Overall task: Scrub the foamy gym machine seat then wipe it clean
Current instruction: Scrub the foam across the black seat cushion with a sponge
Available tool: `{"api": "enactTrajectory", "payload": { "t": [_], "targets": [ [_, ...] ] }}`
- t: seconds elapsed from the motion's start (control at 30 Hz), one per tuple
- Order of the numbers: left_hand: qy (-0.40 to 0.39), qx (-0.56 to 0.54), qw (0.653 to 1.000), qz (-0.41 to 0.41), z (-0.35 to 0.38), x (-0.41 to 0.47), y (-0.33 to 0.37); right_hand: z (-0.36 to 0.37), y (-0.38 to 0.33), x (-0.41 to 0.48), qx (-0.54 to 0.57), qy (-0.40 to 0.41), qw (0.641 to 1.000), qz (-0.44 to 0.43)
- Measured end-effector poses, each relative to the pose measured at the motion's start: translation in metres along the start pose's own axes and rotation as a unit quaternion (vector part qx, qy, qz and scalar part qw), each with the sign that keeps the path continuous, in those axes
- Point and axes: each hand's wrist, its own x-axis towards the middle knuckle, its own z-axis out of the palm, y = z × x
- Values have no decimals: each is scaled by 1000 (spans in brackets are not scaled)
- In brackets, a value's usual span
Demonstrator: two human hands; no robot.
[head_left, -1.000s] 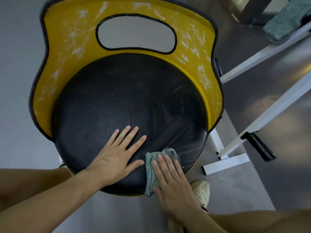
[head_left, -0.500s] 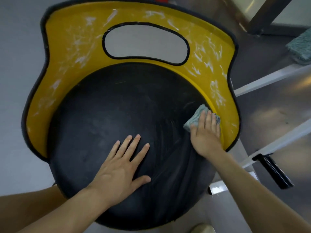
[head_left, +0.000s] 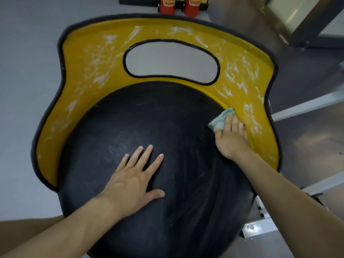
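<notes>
A round black seat pad [head_left: 141, 127] fills the middle of the view, with faint wet streaks on its right half. Behind it curves a yellow backrest [head_left: 83, 75] with an oval cut-out, smeared with white foam. My left hand [head_left: 130, 181] lies flat on the pad, fingers spread, holding nothing. My right hand [head_left: 230, 138] presses a small teal cloth [head_left: 221, 120] onto the pad's right edge, where the black meets the yellow rim. Most of the cloth is hidden under my fingers.
White metal frame bars [head_left: 305, 107] run along the right side, and a white foot bracket [head_left: 260, 228] sits on the grey floor at the lower right. Two red bottles [head_left: 191, 6] stand beyond the backrest at the top.
My right hand has swept the cloth from the seat's near edge up to its far right edge by the yellow rim. My left hand has stayed flat on the pad.
</notes>
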Motion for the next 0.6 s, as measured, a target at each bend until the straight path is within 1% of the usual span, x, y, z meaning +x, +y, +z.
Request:
{"api": "enactTrajectory", "payload": {
  "t": [0.1, 0.2, 0.23, 0.3, 0.33, 0.37, 0.43, 0.47, 0.53, 0.6],
  "targets": [
    [-44, -8, 998, -35, -14, -8, -11, 9, 10, -26, -25, 6, 999, -31],
    [-77, -23, 995, -55, -24, -14, -24, -1, 15, -23, -10, -25, 999, -32],
    [-87, -26, 994, -58, -27, -17, -29, -8, 12, -16, 6, -9, 1000, -27],
    [-100, -30, 993, -58, -31, -22, -41, -20, 5, -2, 23, 72, 997, -18],
    [-93, -30, 994, -56, -32, -22, -46, -23, 1, 6, 20, 91, 995, -21],
    [-79, -33, 995, -53, -31, -19, -50, -22, -3, 14, 16, 82, 996, -32],
    [-54, -54, 996, -53, -26, -11, -49, -14, -9, 27, 1, 15, 999, -38],
    [-47, -58, 996, -56, -23, -5, -47, -9, -11, 32, -7, -1, 999, -32],
    [-31, -52, 997, -55, -17, 5, -43, -2, -12, 36, -13, 10, 1000, -23],
    [-11, -38, 998, -52, -15, 14, -44, 3, -13, 37, -19, 46, 998, -24]
  ]
}}
